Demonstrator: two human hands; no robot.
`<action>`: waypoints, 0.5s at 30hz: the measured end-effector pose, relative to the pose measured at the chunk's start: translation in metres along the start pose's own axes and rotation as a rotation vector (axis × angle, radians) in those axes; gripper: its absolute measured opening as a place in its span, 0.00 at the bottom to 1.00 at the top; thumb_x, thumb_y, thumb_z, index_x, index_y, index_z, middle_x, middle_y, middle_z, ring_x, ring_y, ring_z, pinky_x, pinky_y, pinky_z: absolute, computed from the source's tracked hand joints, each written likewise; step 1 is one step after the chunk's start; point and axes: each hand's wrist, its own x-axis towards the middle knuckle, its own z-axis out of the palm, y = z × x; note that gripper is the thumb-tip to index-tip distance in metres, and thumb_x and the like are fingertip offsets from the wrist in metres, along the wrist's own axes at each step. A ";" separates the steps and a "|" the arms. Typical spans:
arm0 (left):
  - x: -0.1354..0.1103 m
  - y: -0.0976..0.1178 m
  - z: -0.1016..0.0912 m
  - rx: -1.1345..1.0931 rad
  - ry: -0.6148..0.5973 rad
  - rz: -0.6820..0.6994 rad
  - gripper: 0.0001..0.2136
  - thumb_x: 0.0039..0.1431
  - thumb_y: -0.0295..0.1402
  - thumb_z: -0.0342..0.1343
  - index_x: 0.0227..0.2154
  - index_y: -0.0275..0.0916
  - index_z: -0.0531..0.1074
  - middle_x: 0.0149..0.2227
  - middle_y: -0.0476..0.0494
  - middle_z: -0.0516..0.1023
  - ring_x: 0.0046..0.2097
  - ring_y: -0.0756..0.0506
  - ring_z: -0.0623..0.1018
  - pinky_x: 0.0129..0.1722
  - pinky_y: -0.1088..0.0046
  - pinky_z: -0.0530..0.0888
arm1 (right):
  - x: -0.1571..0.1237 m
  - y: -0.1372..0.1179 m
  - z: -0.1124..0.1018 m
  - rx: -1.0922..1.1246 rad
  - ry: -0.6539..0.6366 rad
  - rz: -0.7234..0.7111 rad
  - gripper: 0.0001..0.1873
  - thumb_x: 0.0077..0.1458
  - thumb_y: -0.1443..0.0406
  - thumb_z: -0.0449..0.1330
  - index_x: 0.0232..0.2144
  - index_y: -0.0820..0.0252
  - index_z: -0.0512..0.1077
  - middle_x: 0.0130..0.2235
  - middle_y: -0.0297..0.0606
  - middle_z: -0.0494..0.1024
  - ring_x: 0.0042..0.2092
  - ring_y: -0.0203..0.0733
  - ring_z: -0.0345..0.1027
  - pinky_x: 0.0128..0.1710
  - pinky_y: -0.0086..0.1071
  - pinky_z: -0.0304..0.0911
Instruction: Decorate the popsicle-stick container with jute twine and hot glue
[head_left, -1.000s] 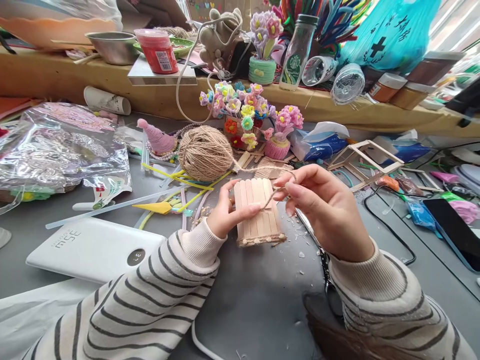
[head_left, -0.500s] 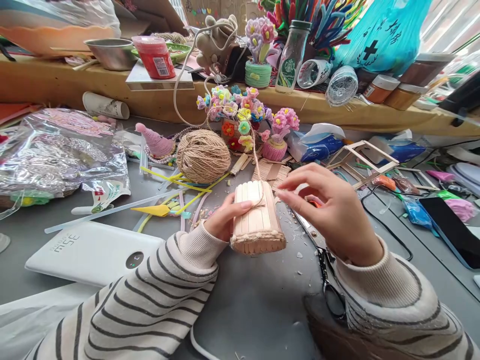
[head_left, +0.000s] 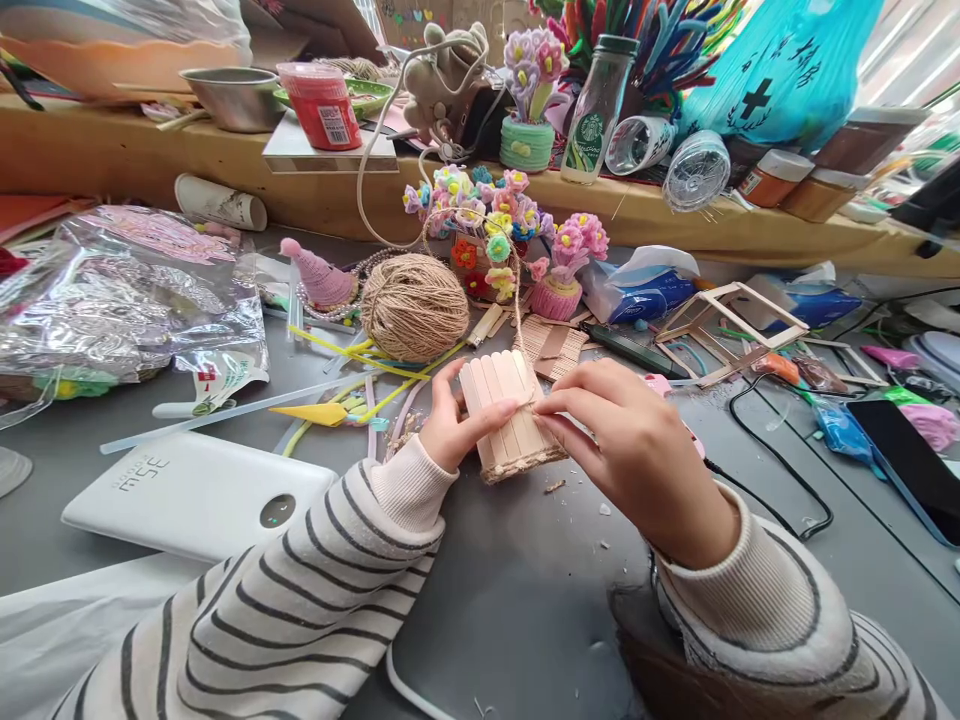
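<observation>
A small holder made of pale craft sticks (head_left: 521,440), its lower edge bound with twine, is held up at a tilt over the table. My left hand (head_left: 456,425) grips it from the left, the thumb pressing on the front where the twine crosses. From behind, a strand of twine (head_left: 517,305) hangs in an arc and comes down over the holder's top edge. My right hand (head_left: 626,430) is pinched at the holder's right side, fingertips closed on the twine against the sticks. The twine ball (head_left: 415,306) lies just behind.
A white power bank (head_left: 202,500) is at the left. Behind stand pipe-cleaner flowers (head_left: 480,215), a pink flower pot (head_left: 556,298) and a wooden stick frame (head_left: 731,325). A glass bottle (head_left: 598,115) stands on the ledge. A phone (head_left: 911,460) and black cable (head_left: 817,520) lie right.
My right hand has moved left and closed on the twine at the holder's side. The holder has tilted and risen slightly. The view has shifted a little.
</observation>
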 end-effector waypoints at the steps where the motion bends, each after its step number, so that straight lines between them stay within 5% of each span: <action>1: 0.000 0.000 0.000 0.000 0.006 0.002 0.42 0.29 0.43 0.67 0.50 0.38 0.53 0.43 0.38 0.70 0.49 0.33 0.70 0.51 0.52 0.63 | 0.000 0.000 0.001 -0.009 0.012 -0.002 0.09 0.54 0.70 0.55 0.26 0.66 0.74 0.29 0.43 0.73 0.33 0.42 0.64 0.33 0.35 0.62; 15: -0.007 0.003 0.004 0.034 0.061 0.038 0.44 0.29 0.44 0.68 0.51 0.39 0.51 0.48 0.37 0.66 0.50 0.36 0.69 0.53 0.56 0.62 | 0.000 -0.003 0.008 -0.077 0.065 -0.028 0.09 0.55 0.71 0.54 0.26 0.66 0.73 0.27 0.42 0.73 0.32 0.42 0.64 0.32 0.34 0.61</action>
